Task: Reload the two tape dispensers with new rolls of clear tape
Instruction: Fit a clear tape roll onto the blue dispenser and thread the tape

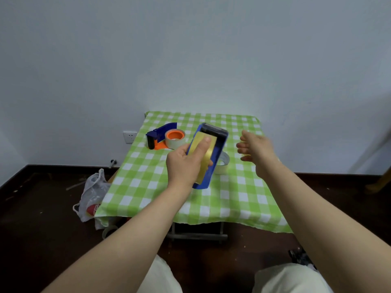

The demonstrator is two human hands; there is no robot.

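My left hand (pixel 186 163) grips a blue tape dispenser (pixel 213 155), raised above the table with a yellowish roll of tape (pixel 203 153) in it; my thumb presses on the roll. My right hand (pixel 254 149) hovers to the right of it, blurred, fingers spread, holding nothing. A second dispenser (pixel 157 137), blue and orange, lies on the table's far left with a roll of clear tape (pixel 175 138) on its orange hub. Another clear roll (pixel 223 163) rests on the cloth, partly hidden behind the held dispenser.
The small table (pixel 243 197) wears a green and white checked cloth and stands against a white wall. A white plastic bag (pixel 91 195) sits on the dark floor at the table's left. A wall socket (pixel 129 137) is behind.
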